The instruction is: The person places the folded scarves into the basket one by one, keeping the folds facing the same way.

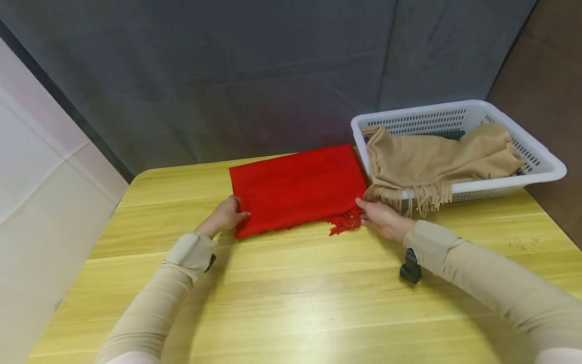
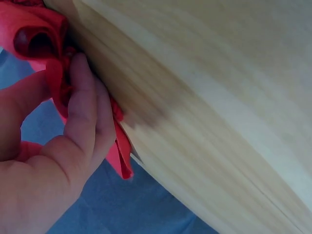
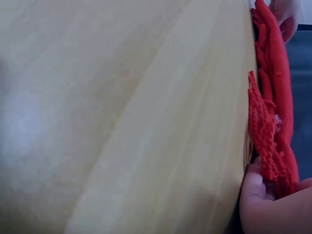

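Observation:
A red fringed scarf, folded into a rectangle, lies toward the back of the wooden table. My left hand pinches its left edge between thumb and fingers; the left wrist view shows the folded layers of the scarf caught there. At the near right corner, by the red tassels, my right hand grips the scarf with the thumb on top and fingers beneath. The right wrist view shows the fringe hanging beside that hand.
A white plastic basket stands at the back right, close to the scarf's right end. Inside lies a tan fringed scarf, its tassels hanging over the front rim; something dark green shows behind it. A grey curtain borders the table's back edge.

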`<action>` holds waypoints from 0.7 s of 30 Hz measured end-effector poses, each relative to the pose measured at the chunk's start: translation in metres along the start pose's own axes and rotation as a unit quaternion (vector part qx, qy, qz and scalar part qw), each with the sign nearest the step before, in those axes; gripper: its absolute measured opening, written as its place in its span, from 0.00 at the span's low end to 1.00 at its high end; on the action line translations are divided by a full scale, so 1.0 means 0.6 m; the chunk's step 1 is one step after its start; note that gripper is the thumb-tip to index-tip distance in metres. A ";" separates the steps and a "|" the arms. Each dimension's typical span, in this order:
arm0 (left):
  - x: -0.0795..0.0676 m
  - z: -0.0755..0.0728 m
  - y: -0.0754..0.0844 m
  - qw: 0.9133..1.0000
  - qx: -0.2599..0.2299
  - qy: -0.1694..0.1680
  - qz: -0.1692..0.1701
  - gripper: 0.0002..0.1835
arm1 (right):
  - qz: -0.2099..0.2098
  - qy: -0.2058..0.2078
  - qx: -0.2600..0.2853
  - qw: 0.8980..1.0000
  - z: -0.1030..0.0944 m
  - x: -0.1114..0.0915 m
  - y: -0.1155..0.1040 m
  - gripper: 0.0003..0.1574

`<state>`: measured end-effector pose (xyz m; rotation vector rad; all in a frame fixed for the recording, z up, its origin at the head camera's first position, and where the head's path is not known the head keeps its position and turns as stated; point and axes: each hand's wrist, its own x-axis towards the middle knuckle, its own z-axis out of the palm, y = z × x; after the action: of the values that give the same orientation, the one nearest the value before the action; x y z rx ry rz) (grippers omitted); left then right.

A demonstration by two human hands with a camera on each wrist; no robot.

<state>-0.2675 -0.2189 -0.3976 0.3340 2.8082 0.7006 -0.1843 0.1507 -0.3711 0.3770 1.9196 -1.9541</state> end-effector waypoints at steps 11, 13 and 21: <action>0.068 0.049 -0.144 0.996 0.052 0.028 0.066 0.27 | -0.020 -0.035 -0.057 0.998 -0.004 0.000 0.004 0.06; 0.062 0.048 -0.148 0.996 0.059 0.031 0.068 0.26 | -0.029 -0.040 -0.087 0.995 -0.006 0.000 0.005 0.08; 0.037 0.040 -0.173 0.995 0.043 0.022 0.085 0.28 | -0.059 -0.062 -0.263 0.961 -0.010 -0.021 0.006 0.12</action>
<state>-0.2990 -0.2916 -0.4721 0.5861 2.8828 0.6289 -0.1719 0.1576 -0.3691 -0.0112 2.3125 -1.4055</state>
